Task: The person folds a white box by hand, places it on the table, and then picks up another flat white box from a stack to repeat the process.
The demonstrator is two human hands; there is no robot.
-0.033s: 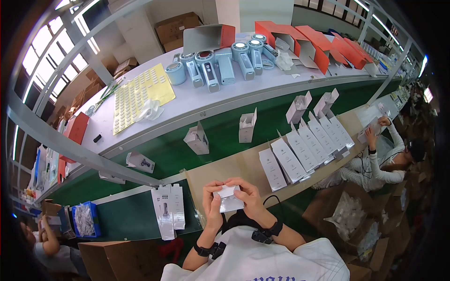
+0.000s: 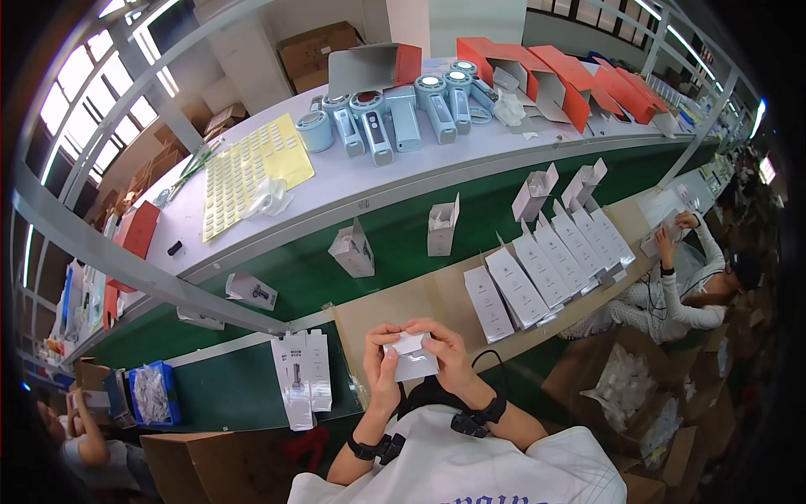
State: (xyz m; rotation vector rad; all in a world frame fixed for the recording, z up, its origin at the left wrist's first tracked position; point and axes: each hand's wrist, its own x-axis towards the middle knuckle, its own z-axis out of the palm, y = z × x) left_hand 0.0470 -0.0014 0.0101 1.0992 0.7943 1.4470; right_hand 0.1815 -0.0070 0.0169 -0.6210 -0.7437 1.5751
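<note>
A small white carton (image 2: pixel 416 364) is held in front of my body, its end toward me and a folded flap along its far edge. My left hand (image 2: pixel 383 363) grips its left side, with the thumb on the near face. On the other side, my right hand (image 2: pixel 449 357) has its fingers wrapped round the far edge and its thumb pressed on the flap. The fingertips of both hands almost meet at the top. Flattened white cartons (image 2: pixel 300 378) lie just left of my left hand. To the right of my hands stand several white cartons (image 2: pixel 522 284) in a row.
Open white cartons (image 2: pixel 442 228) stand along the green belt (image 2: pixel 395 277) beyond. The raised shelf (image 2: pixel 336 181) carries light-blue handheld devices (image 2: pixel 405 122), a yellow sticker sheet (image 2: pixel 256 172) and red boxes (image 2: pixel 554 80). A blue bin (image 2: pixel 174 395) sits left; a co-worker (image 2: pixel 701 269) works at right.
The carton has tilted slightly in my hands and its near face shows a little differently. My thumbs have shifted very slightly; the rest looks the same.
</note>
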